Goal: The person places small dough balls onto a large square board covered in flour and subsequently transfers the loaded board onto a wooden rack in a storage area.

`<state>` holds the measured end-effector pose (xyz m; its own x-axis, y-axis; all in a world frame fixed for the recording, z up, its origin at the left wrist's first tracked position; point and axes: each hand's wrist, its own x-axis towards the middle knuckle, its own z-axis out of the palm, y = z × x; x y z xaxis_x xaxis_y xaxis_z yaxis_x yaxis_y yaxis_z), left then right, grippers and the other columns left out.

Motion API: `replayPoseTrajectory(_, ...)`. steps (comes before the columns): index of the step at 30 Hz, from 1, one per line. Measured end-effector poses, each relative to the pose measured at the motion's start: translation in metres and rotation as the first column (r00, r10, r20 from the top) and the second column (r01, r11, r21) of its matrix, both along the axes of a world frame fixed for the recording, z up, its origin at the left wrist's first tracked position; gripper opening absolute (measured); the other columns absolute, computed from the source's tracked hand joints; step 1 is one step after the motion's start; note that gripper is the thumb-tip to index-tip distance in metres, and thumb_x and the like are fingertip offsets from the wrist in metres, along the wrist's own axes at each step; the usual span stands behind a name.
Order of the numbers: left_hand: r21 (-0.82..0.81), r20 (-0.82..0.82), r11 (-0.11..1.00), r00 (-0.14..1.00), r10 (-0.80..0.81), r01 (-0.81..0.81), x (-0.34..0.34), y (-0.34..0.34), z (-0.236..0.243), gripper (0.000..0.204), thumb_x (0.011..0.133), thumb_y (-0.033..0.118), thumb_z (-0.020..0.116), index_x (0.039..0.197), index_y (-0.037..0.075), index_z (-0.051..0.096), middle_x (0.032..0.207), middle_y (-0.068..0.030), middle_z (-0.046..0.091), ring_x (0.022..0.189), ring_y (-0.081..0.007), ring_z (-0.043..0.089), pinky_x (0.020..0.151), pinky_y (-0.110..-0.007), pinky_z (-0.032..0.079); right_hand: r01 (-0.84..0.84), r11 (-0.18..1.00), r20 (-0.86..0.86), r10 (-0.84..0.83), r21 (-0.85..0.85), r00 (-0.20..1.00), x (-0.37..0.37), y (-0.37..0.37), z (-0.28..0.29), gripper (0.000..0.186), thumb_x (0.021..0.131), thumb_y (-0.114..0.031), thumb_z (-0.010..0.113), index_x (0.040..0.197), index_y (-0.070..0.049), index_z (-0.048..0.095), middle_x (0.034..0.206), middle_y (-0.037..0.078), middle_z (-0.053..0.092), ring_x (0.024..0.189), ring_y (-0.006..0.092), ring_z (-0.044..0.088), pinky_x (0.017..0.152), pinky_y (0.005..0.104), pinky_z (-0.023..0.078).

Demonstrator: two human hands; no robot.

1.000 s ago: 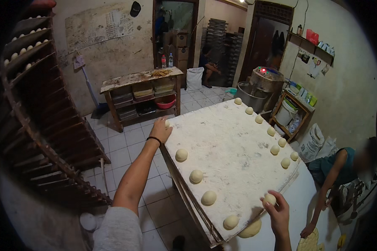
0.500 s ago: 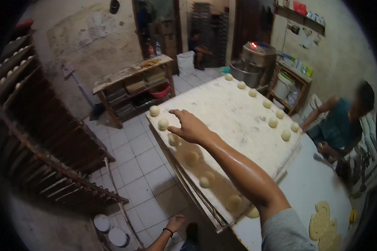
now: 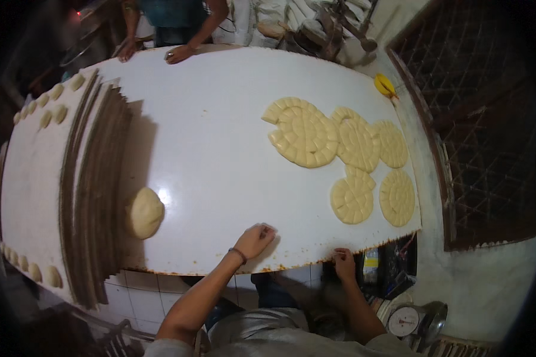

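Note:
My left hand (image 3: 256, 240), with a bracelet at the wrist, hovers over the near part of the white table (image 3: 208, 160). Its fingers are loosely bent and nothing shows in them. At the table's near edge, further right, is my right hand (image 3: 343, 263), fingers slightly curled and holding nothing I can see. Several flat dough rounds scored into pieces lie on the right side; a large one (image 3: 307, 134) has a notch in its left edge, and a smaller round (image 3: 352, 199) is nearest my right hand. A smooth dough lump (image 3: 146, 213) sits at the left.
A stack of boards (image 3: 98, 196) stands at the table's left; dough balls (image 3: 34, 272) line its top board. Across the table a person's hands (image 3: 178, 55) rest at the far edge. A yellow object (image 3: 385, 85) lies far right; a dial scale (image 3: 403, 321) stands below right.
My view has swung right, from the floured board to the white table. My right arm, earlier stretched over the dough balls, is now back by the near edge; my left hand is over the table.

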<state>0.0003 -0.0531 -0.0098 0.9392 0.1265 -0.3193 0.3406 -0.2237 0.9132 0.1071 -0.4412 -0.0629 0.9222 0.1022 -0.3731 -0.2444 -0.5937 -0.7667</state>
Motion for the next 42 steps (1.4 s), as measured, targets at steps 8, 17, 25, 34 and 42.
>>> replayPoseTrajectory(8,0.483,0.24,0.855,0.967,0.079,-0.19,0.277,-0.14,-0.042,0.062,0.089,0.035,0.077,0.131,-0.005,0.056,0.129,-0.0219,0.061,0.129,-0.0426,0.047,0.111,-0.051,0.041,0.149,0.964,-0.059,-0.139,0.222,0.989,0.061,-0.05,0.029,0.023,0.101,-0.014,0.066,0.122,-0.005,0.065,0.104,0.004,0.068,0.086,0.0121,0.065,0.07,0.0279,0.053)
replayPoseTrajectory(17,0.249,-0.106,0.95,0.98,-0.168,0.189,0.273,-0.105,-0.042,0.066,0.084,0.04,0.084,0.128,-0.005,0.066,0.103,-0.0188,0.077,0.094,-0.0305,0.074,0.084,-0.04,0.058,0.172,0.863,-0.278,-0.038,0.476,0.96,0.1,0.018,0.03,0.024,0.101,-0.009,0.064,0.124,-0.003,0.061,0.107,0.012,0.072,0.085,0.0195,0.072,0.077,0.0315,0.057)
replayPoseTrajectory(25,-0.648,-0.471,0.626,0.874,0.118,-0.434,0.02,-0.067,0.019,0.044,0.101,0.019,0.069,0.142,0.005,0.059,0.121,-0.0038,0.07,0.1,-0.0121,0.067,0.084,-0.028,0.055,0.336,0.702,-0.727,0.376,0.628,0.575,0.003,0.116,0.074,0.053,0.106,-0.037,0.064,0.146,-0.006,0.048,0.114,0.011,0.071,0.115,0.0272,0.07,0.09,0.0358,0.059)
replayPoseTrajectory(34,0.192,0.06,0.656,0.676,0.734,-0.73,-0.102,0.015,-0.025,0.033,0.095,0.029,0.077,0.112,0.004,0.065,0.122,-0.0095,0.065,0.111,-0.0196,0.06,0.096,-0.036,0.048,-0.191,0.883,0.035,0.195,0.429,0.98,-0.018,0.153,0.03,0.015,0.1,-0.012,0.07,0.111,-0.002,0.069,0.105,0.007,0.068,0.095,0.0168,0.065,0.082,0.0319,0.054)
replayPoseTrajectory(42,0.647,0.29,0.744,0.956,-0.039,-0.166,-0.067,0.022,-0.013,0.045,0.096,0.024,0.069,0.139,0.009,0.065,0.15,-0.015,0.058,0.144,-0.0333,0.049,0.122,-0.049,0.036,-0.761,0.584,0.459,0.779,-0.283,0.427,-0.066,0.223,0.039,0.045,0.101,-0.022,0.064,0.144,-0.009,0.06,0.151,0.008,0.057,0.145,0.034,0.046,0.124,0.0561,0.029)
